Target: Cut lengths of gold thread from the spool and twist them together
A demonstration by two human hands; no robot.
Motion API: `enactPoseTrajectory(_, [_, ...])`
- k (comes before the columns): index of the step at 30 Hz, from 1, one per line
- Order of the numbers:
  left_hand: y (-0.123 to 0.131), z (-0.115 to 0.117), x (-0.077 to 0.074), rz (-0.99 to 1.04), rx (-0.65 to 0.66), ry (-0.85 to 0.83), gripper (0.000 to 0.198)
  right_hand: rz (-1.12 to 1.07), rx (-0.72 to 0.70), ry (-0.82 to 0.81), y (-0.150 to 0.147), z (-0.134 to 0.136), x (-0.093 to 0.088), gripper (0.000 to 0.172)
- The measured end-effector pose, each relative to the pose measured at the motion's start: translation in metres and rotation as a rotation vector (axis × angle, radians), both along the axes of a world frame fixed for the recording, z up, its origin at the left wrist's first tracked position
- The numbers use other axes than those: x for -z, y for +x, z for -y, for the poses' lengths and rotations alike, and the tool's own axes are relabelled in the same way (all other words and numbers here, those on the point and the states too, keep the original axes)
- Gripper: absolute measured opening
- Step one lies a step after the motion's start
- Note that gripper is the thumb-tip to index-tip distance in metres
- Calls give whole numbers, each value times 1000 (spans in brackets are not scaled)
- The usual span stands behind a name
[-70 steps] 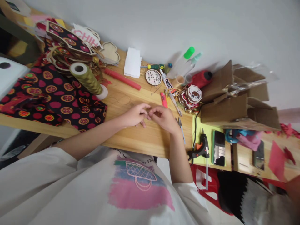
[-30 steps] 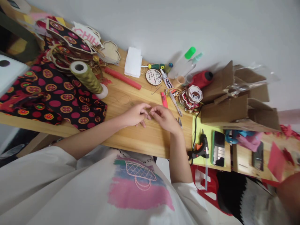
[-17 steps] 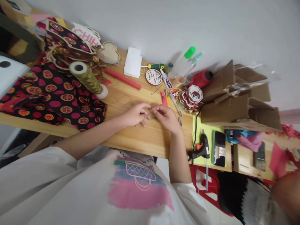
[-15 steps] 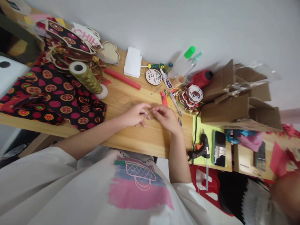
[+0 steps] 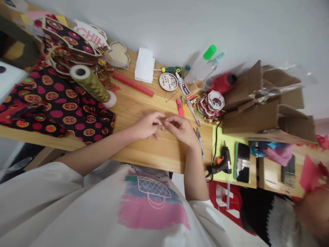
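Note:
Over the wooden table (image 5: 159, 154), my left hand (image 5: 149, 126) and my right hand (image 5: 180, 128) meet at the fingertips. Each has its thumb and forefinger pinched; what lies between them is too fine to make out. Thin thread (image 5: 128, 108) lies loosely on the wood, left of and beyond my left hand. A green thread spool (image 5: 94, 85) rests on patterned dark cloth (image 5: 59, 103) further left. Beyond my hands are a round embroidered-looking disc (image 5: 168, 82), a red lighter (image 5: 180, 107) and a glue tube (image 5: 183, 84). Blue-handled pliers or snips (image 5: 200, 142) lie partly behind my right wrist.
A red stick (image 5: 133, 84), white tissues (image 5: 144, 65) and bottles (image 5: 203, 65) stand or lie along the wall. To the right are octagonal ornaments (image 5: 212, 103), a cardboard box (image 5: 257, 116), a glue gun (image 5: 223, 161) and a phone (image 5: 242, 162). Part of a person (image 5: 305, 219) shows at lower right.
My hands have drawn slightly closer, fingertips now touching or nearly so. The view has shifted a little, and more of the blue-handled tool shows beside my right wrist.

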State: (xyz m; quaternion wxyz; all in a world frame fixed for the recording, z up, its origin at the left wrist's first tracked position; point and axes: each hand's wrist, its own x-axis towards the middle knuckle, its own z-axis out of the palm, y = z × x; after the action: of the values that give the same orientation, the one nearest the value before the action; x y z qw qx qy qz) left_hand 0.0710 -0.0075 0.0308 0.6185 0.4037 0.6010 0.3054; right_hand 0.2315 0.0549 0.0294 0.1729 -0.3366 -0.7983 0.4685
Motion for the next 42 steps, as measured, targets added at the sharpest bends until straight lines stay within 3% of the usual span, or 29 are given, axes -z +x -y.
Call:
enactPoseTrajectory(28, [1, 0, -2, -6, 11, -14, 42, -16, 104, -34, -7, 3, -1, 13])
enactPoseTrajectory(42, [0, 0, -2, 15, 9, -16, 39, 6, 111, 80, -3, 0, 4, 17])
